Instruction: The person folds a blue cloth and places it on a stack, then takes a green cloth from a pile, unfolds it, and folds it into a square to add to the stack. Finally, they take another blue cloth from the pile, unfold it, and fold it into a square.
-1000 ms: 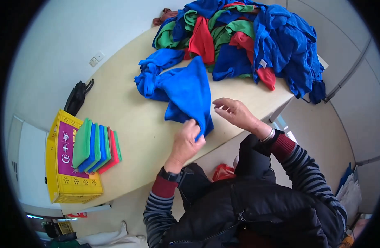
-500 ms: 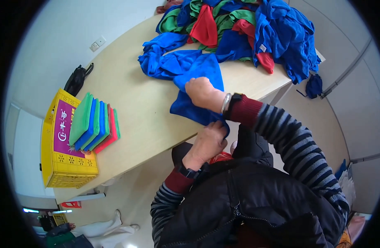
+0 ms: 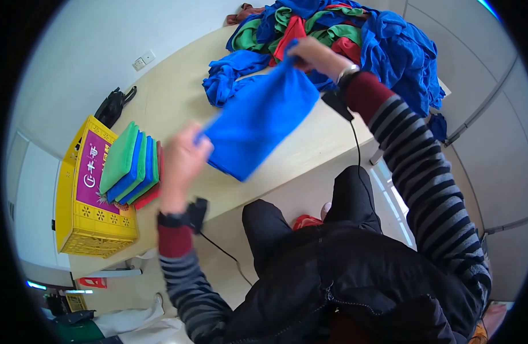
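Worktop (image 3: 175, 86) spreads beneath my left hand (image 3: 186, 153) and right hand (image 3: 322, 58); heaped cloths (image 3: 398, 63) lie beyond the right. Between them I hold the blue cloth (image 3: 264, 123), both hands pinched closed on its edge; even tension should smooth it best.

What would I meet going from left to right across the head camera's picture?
Yellow crate → folded cloths → left hand → held blue cloth → right hand → blue cloths at the pile's right end.
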`<act>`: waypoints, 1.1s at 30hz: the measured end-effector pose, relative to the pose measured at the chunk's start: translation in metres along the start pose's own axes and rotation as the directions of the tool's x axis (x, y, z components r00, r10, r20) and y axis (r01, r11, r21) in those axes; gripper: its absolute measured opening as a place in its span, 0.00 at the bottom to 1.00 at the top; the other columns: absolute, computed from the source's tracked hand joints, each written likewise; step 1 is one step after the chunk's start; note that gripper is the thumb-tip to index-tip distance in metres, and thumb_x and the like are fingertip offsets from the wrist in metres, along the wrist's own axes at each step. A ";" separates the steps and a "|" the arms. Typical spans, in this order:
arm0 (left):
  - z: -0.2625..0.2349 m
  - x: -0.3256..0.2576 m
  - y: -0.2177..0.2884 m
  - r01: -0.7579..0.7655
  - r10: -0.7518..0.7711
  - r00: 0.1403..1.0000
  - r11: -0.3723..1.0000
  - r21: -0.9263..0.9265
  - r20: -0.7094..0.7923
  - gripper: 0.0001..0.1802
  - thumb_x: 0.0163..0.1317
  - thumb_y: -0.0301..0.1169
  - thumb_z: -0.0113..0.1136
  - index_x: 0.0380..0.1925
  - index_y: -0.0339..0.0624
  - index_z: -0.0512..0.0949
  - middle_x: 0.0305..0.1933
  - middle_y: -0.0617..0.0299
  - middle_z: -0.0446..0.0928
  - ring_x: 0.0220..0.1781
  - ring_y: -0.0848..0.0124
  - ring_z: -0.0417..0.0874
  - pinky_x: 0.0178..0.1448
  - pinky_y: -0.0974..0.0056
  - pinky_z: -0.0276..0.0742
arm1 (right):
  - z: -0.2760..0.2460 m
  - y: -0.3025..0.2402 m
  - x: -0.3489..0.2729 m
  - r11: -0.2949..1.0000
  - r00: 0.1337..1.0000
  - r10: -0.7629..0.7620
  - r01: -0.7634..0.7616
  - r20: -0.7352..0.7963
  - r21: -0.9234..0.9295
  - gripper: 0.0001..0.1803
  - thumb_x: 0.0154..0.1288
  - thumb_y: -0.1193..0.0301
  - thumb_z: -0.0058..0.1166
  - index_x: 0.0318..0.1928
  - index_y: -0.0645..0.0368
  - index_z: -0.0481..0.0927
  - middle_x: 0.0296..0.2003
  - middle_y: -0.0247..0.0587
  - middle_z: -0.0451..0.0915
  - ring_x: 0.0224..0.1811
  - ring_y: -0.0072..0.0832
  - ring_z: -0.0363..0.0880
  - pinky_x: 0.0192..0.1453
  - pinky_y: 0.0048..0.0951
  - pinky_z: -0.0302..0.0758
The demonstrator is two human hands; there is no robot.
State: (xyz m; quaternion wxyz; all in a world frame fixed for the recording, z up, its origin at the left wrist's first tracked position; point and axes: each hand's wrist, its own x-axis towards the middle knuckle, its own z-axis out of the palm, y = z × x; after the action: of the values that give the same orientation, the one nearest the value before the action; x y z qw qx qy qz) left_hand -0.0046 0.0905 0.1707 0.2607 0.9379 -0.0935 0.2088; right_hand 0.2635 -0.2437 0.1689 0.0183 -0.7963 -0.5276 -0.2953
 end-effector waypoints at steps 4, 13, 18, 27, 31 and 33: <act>-0.068 0.088 -0.016 -0.095 0.224 0.941 0.894 0.438 -0.254 0.10 0.59 0.34 0.58 0.36 0.40 0.77 0.27 0.44 0.78 0.31 0.45 0.82 0.36 0.49 0.76 | -0.063 0.025 0.053 0.939 0.961 0.275 -0.271 0.014 0.209 0.06 0.68 0.71 0.57 0.42 0.56 0.84 0.33 0.37 0.85 0.33 0.27 0.85 0.36 0.27 0.82; -0.069 -0.003 -0.052 0.007 0.239 0.901 0.827 0.562 -0.362 0.09 0.61 0.29 0.57 0.42 0.41 0.75 0.39 0.47 0.78 0.41 0.45 0.81 0.41 0.47 0.76 | -0.102 -0.111 0.021 0.285 0.787 0.617 -0.216 -0.007 0.934 0.10 0.67 0.68 0.62 0.46 0.58 0.82 0.32 0.37 0.83 0.29 0.27 0.86 0.29 0.27 0.82; 0.027 -0.114 -0.086 0.016 0.000 0.999 0.915 0.403 -0.039 0.12 0.52 0.22 0.57 0.39 0.41 0.74 0.41 0.49 0.75 0.45 0.47 0.79 0.45 0.47 0.75 | -0.012 -0.169 -0.088 -0.111 0.624 0.363 -0.708 0.692 0.697 0.11 0.72 0.70 0.56 0.51 0.59 0.80 0.33 0.38 0.83 0.28 0.25 0.86 0.32 0.24 0.82; 0.076 -0.169 -0.093 0.188 -0.118 0.965 0.933 0.308 -0.233 0.10 0.49 0.21 0.55 0.34 0.38 0.73 0.41 0.50 0.76 0.47 0.49 0.77 0.51 0.49 0.74 | 0.052 -0.103 0.011 0.507 0.677 0.341 -0.717 0.652 0.479 0.21 0.66 0.60 0.57 0.55 0.55 0.82 0.41 0.49 0.86 0.35 0.32 0.88 0.39 0.33 0.82; 0.112 -0.139 -0.088 0.142 -0.058 0.950 0.955 0.259 -0.306 0.09 0.48 0.22 0.56 0.32 0.37 0.72 0.41 0.50 0.76 0.47 0.48 0.76 0.52 0.49 0.73 | 0.139 -0.051 0.064 0.627 0.737 0.576 -0.676 0.353 0.387 0.34 0.59 0.48 0.62 0.62 0.54 0.76 0.49 0.57 0.83 0.51 0.43 0.84 0.55 0.41 0.80; 0.115 -0.137 -0.091 0.143 -0.044 0.940 0.950 0.276 -0.338 0.09 0.48 0.22 0.56 0.32 0.37 0.72 0.41 0.49 0.76 0.47 0.47 0.75 0.52 0.48 0.73 | 0.155 -0.053 0.105 0.607 0.702 0.627 -0.712 0.338 0.353 0.40 0.57 0.44 0.64 0.64 0.53 0.74 0.51 0.59 0.82 0.55 0.46 0.82 0.59 0.43 0.78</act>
State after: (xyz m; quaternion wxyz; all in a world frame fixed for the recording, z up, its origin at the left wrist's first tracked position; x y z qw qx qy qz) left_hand -0.0624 0.1163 -0.0200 0.1384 0.9219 0.0287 0.3606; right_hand 0.3162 -0.0801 0.0779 0.2673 -0.9306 -0.2427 -0.0604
